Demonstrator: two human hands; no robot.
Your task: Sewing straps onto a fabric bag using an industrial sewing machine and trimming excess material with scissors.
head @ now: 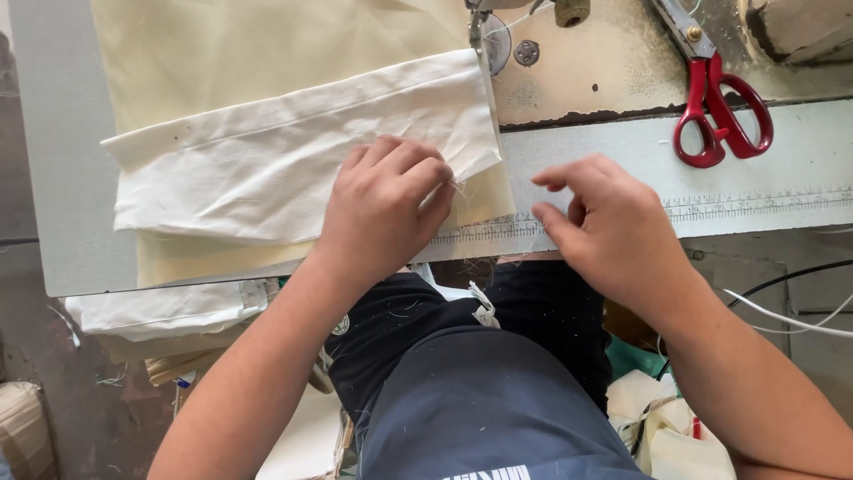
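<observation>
Now left hand (384,206) on folded white cloth (267,160).

Sewing workshop, worn sewing machine bed (613,62), red-handled scissors (721,111), ruler strip (755,206) along table edge, stacked fabric (160,311)

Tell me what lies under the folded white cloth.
Under the white cloth lies a pale yellow fabric, showing above and below it. The left hand presses the white cloth; what lies beneath the yellow fabric is covered.

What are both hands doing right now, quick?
Left hand: fingers curled, pressing down on the folded white cloth; a true grip cannot be told.
Right hand: open, holding nothing, above the table edge with its ruler markings.
</observation>
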